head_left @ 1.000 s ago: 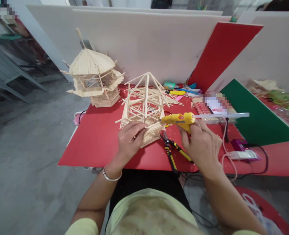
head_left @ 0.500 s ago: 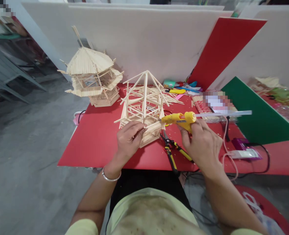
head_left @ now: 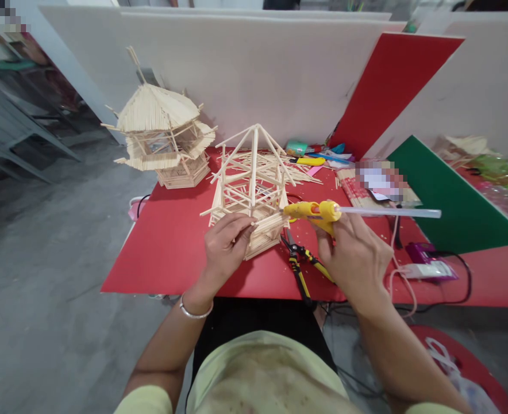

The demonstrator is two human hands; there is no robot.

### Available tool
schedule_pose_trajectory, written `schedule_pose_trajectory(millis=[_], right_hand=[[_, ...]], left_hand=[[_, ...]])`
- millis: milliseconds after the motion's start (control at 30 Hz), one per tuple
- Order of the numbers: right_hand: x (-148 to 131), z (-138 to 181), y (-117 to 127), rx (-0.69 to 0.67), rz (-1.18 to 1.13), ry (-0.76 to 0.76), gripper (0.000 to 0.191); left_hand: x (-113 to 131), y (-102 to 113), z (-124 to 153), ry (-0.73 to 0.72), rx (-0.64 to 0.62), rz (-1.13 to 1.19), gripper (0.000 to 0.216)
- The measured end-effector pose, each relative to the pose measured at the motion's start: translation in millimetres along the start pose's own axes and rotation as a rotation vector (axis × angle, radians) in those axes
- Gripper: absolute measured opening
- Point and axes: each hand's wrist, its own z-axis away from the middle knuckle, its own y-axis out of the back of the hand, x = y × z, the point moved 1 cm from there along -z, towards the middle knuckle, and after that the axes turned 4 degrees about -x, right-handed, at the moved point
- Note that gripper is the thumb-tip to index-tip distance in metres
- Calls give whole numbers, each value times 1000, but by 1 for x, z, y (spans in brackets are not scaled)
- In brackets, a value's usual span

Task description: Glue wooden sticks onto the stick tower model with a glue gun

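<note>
A model pavilion of thin wooden sticks (head_left: 254, 169), with an open-beamed roof, stands upright on the red tabletop (head_left: 159, 247). My left hand (head_left: 226, 244) is closed at its near side, thumb and forefinger pinching the end of a wooden stick (head_left: 268, 221) along the lower edge. From the right, my right hand (head_left: 360, 259) grips a yellow hot glue gun (head_left: 312, 211), its nozzle close to the stick's other end. A long clear glue stick (head_left: 387, 213) juts out of the gun's back. Whether the nozzle touches the wood cannot be made out.
Black-and-yellow pliers (head_left: 299, 259) lie below the glue gun. A second stick pavilion (head_left: 159, 109) with a covered roof stands back left. Loose sticks (head_left: 237, 161), a yellow-handled cutter (head_left: 312, 161) and a green board (head_left: 443, 201) lie behind and to the right. A pink cord (head_left: 392, 276) trails beside my right wrist.
The glue gun has tilted slightly, its rear end and glue stick dropping lower, and my right hand has shifted a little with it. My left hand stays almost in place at the model.
</note>
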Motion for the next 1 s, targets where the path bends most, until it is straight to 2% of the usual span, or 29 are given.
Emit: schedule_pose_trajectory(millis=[167, 367, 533, 1000], right_hand=[[-3, 0, 3, -15, -7, -8, 24], [-3, 1, 3, -22, -3, -4, 29], [-4, -1, 5, 16, 45, 20, 28], [-9, -6, 9, -25, 139, 30, 25]], left_hand=[[-1, 1, 3, 20, 25, -15, 10], [-2, 2, 4, -2, 43, -14, 10], [0, 2, 2, -5, 38, 0, 8], [-5, 2, 3, -17, 41, 36, 8]])
